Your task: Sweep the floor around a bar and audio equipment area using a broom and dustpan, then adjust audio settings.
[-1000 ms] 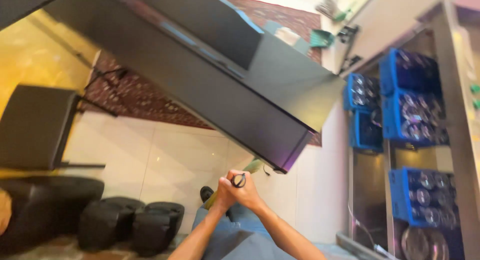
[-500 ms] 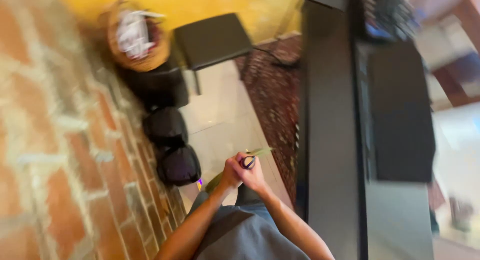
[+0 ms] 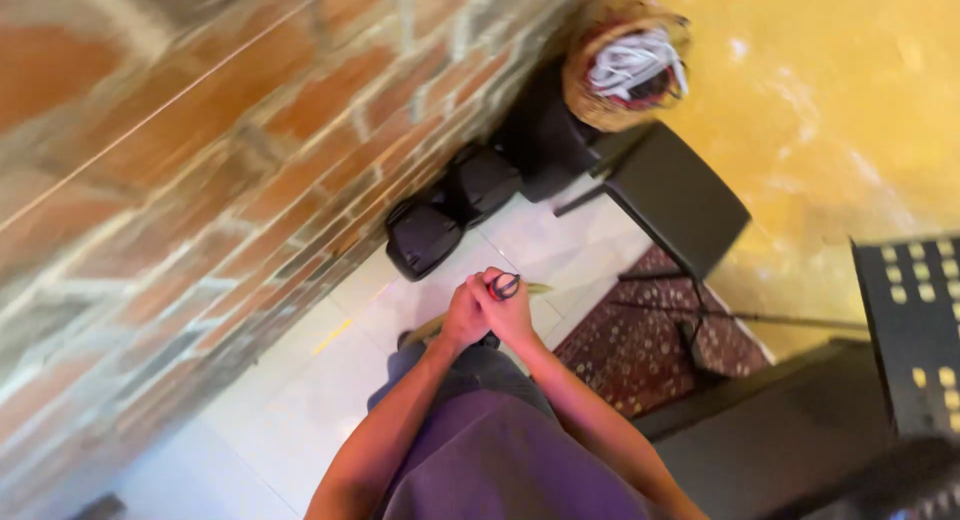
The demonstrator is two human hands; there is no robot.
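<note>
We see our left hand (image 3: pixel 463 317) and right hand (image 3: pixel 512 315) pressed together over pale floor tiles (image 3: pixel 300 400), fingers closed around a thin greenish stick (image 3: pixel 440 325) and a small dark ring (image 3: pixel 503 285). Black bags (image 3: pixel 425 238) sit along the brick wall (image 3: pixel 200 160), near a black stool (image 3: pixel 680 200).

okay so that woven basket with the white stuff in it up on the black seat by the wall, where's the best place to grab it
Probably the woven basket's rim, from above with a hand on each side. It sits open-topped on a black seat against the brick wall, white cords piled inside, so the rim is the clearest hold. The picture is blurred; no handle shows.
</note>
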